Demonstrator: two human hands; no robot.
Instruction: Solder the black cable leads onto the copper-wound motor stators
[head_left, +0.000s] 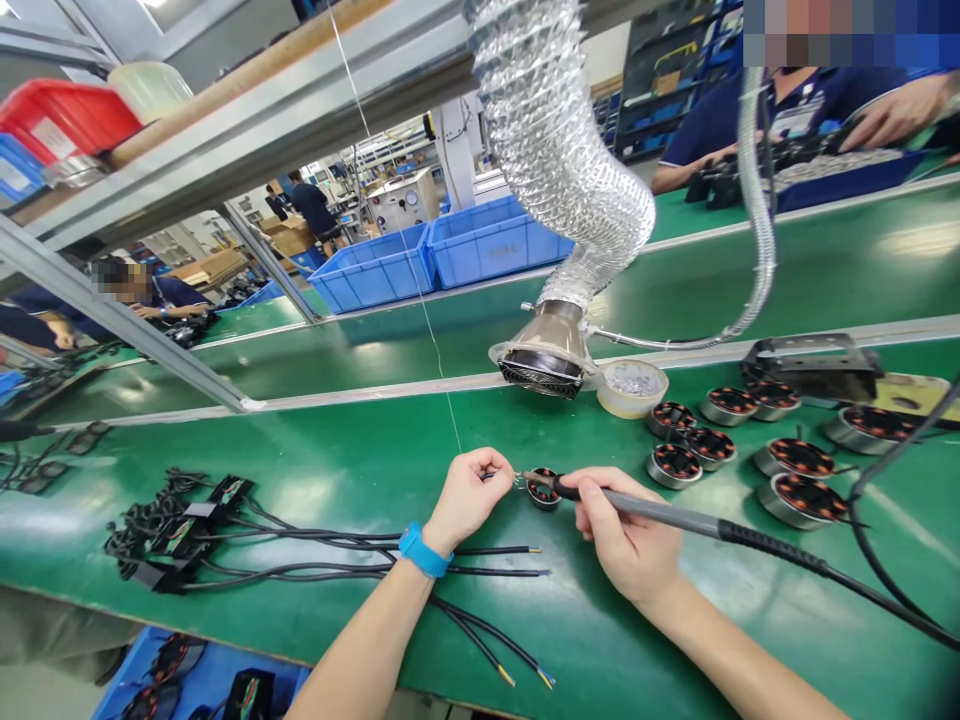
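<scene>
My right hand (630, 535) grips a soldering iron (660, 512), its tip pointing left over a small round motor stator (543, 492) on the green bench. My left hand (471, 500), with a blue wristband, is closed in a pinch just left of the iron's tip. A thin solder wire (427, 310) runs down from above into its fingers. Short wire ends (519, 481) show between the fingertips and the tip; whether they touch it I cannot tell. Black cables (337, 540) with stripped ends lie beneath my left wrist.
A fume duct (540, 345) hangs over the bench beyond my hands. Beside it stands a round tub (632, 388). Several copper-wound stators (802, 498) sit at right. Blue bins (375, 270) and co-workers are behind; a blue crate (217, 670) is below left.
</scene>
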